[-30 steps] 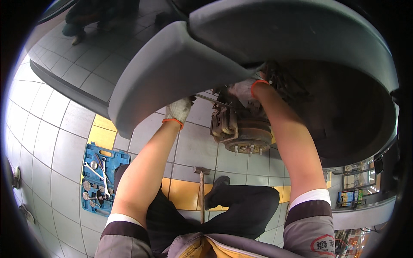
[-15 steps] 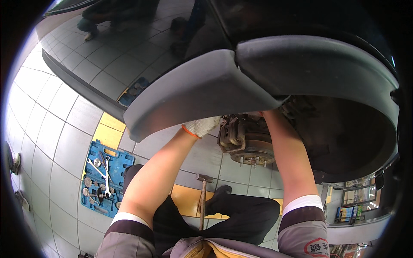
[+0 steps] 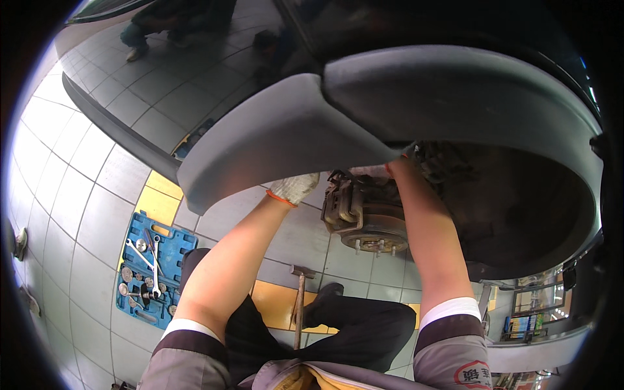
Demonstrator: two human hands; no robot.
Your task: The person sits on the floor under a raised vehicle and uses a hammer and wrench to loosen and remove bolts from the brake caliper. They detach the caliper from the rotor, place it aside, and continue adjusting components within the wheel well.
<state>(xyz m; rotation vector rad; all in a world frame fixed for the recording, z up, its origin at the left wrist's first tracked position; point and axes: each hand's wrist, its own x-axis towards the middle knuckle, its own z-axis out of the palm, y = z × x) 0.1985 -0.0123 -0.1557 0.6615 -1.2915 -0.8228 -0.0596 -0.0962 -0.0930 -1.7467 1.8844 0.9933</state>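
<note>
- We are looking from the person's head, through the left of two side-by-side fisheye cameras.
- We are facing downward and ahead, over left forearm (image 3: 235,250) and right forearm (image 3: 432,237), toward the brake assembly (image 3: 377,221) at the wheel arch (image 3: 448,94).
- We are viewing the forearms close up, the tiled floor (image 3: 84,214) farther below.

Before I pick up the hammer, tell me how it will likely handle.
The hammer will probably feel head-heavy: its blocky head looks metal, its slim handle wooden. It should stay stiff, the handle looking straight. Its crosswise head makes rolling unlikely.
</note>
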